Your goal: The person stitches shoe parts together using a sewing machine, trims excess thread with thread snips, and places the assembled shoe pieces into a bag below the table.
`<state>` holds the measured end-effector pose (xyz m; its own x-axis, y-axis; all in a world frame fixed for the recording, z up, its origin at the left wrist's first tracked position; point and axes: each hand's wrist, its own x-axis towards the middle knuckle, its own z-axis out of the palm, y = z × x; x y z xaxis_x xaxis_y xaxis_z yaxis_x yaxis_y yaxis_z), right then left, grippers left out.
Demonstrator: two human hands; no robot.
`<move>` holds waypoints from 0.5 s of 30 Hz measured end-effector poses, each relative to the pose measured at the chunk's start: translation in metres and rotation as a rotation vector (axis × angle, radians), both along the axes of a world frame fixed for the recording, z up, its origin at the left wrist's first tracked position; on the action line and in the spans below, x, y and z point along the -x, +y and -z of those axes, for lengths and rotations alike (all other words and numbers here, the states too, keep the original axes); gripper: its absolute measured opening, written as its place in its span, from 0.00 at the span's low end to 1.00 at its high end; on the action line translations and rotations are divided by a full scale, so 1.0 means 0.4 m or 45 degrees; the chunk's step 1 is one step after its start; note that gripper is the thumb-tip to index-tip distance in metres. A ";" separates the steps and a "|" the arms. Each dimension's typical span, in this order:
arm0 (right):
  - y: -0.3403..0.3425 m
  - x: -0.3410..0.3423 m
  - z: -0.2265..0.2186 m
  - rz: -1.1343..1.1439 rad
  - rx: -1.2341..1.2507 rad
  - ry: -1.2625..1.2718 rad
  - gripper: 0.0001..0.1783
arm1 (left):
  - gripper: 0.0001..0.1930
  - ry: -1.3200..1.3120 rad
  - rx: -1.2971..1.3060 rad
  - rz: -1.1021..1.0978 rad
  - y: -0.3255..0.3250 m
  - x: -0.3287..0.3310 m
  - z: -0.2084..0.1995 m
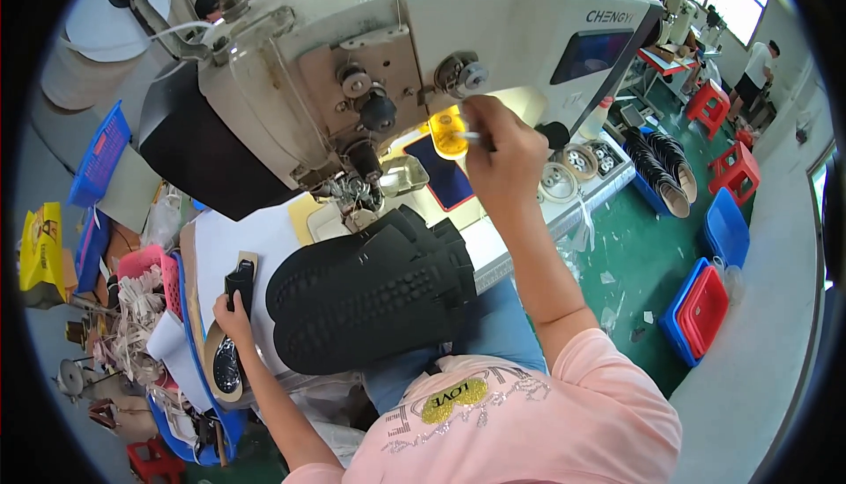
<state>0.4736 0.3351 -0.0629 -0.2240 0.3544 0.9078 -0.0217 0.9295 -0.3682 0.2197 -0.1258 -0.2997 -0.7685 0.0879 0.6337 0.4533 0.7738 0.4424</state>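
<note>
My left hand (231, 317) is closed around the edge of a black strap piece (239, 280) on a beige insole (212, 356), at the left of the white worktable (220, 246). My right hand (507, 154) is raised under the arm of a large sewing machine (520, 22), its fingers pinched at a small pale thing (469, 136) that I cannot make out. Just behind these fingertips is a lit yellow-orange panel (447, 134). Between my arms, a bundle of black shoe soles (370, 295) with knobbed undersides lies at the table's front edge, below the needle area (357, 198).
Thread reels and bobbins (560, 180) sit on the table's right end. A blue bin of shoe parts (661, 171), red stools (734, 171) and a red tray (703, 308) stand on the green floor. Baskets of scraps (141, 299) crowd the left. A person (760, 70) stands far right.
</note>
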 end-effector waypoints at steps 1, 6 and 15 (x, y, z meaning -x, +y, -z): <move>-0.007 -0.017 -0.008 -0.126 -0.090 -0.142 0.15 | 0.12 -0.043 0.004 -0.013 0.003 -0.003 -0.001; 0.017 -0.015 -0.063 0.074 0.214 0.008 0.13 | 0.14 -0.005 0.042 -0.042 0.012 -0.003 0.012; 0.020 -0.022 -0.077 -0.007 0.223 -0.268 0.11 | 0.16 0.250 -0.113 -0.013 0.008 0.005 -0.159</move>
